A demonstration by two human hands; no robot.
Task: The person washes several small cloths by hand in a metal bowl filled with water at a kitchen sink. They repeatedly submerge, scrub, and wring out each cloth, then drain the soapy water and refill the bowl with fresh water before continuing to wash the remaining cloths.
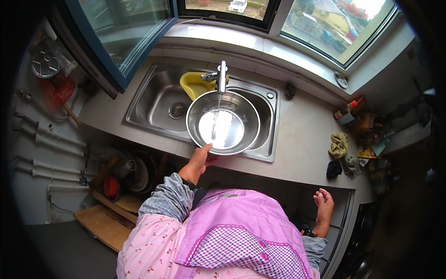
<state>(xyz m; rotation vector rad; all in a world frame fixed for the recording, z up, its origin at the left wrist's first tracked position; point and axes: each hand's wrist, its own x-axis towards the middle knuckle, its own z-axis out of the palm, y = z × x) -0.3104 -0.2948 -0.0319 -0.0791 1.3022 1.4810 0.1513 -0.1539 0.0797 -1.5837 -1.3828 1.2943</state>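
A large round stainless steel basin (248, 134) rests over the divider and right bowl of a double steel sink (275, 115). Water runs into it from the chrome faucet (222, 78) above. My left hand (200, 161) grips the basin's near rim, thumb on top and fingers beneath. Behind the basin's left side, a yellow plastic strainer basket (188, 82) sits at the back of the sink. My right hand (323, 205) is raised off to the right, below the counter's front edge, holding nothing, with its fingers loosely curled and partly apart.
On the counter's right lie a crumpled olive cloth (338, 144), a black cloth (333, 169) and several bottles and packets. An open blue-framed window (130, 75) juts over the left side. Under the counter at left are pans and a wooden board (104, 225).
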